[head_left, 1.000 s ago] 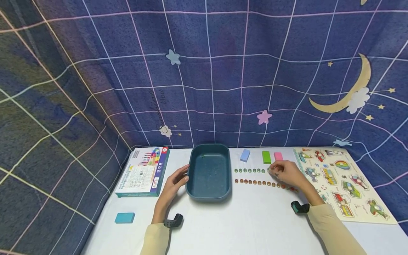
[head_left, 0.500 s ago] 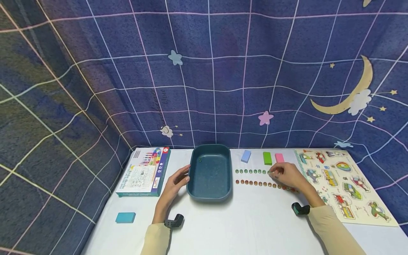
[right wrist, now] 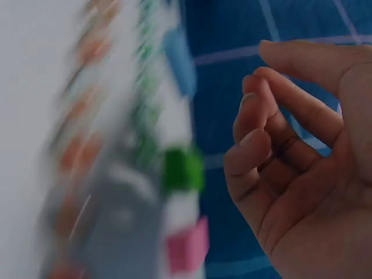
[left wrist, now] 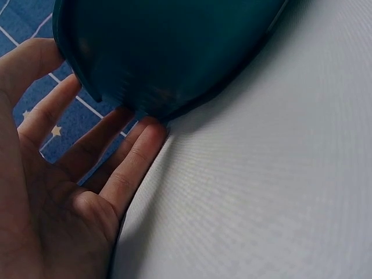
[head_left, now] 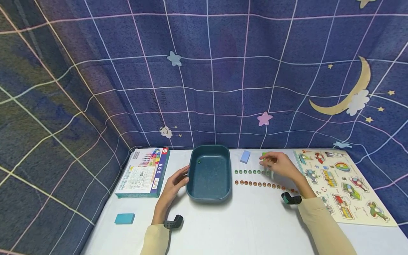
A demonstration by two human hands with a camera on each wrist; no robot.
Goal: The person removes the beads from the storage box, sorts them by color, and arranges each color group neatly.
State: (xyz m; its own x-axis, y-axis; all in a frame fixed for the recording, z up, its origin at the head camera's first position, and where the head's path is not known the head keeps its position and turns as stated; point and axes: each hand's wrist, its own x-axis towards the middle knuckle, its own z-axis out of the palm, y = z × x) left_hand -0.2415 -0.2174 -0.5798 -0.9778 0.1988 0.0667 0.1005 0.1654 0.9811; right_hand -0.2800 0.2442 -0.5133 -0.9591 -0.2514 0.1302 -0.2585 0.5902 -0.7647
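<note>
My left hand (head_left: 173, 186) touches the left side of a dark teal plastic tub (head_left: 208, 199) with its fingertips. A small green glass bead (head_left: 199, 162) lies inside the tub. My right hand (head_left: 282, 165) is raised over the right end of a row of green glass beads (head_left: 249, 172), fingers loosely bent with nothing between them. In front of that row runs a longer line of reddish-orange beads (head_left: 255, 183). In the right wrist view, a green block (right wrist: 183, 169) and a pink block (right wrist: 188, 247) show beside the bead rows; the hand partly covers them in the head view.
A blue block (head_left: 245, 157) stands behind the beads. At far right lies a wooden picture puzzle board (head_left: 345, 184), partly under the right forearm. On the left are a boxed art set (head_left: 143, 173) and a teal block (head_left: 124, 218). Dark blue curtain (head_left: 204, 88) closes the back.
My right hand has lifted off the right end of the green row and moved back and left. The bead in the tub has rolled a little forward and left. The left hand stays put.
</note>
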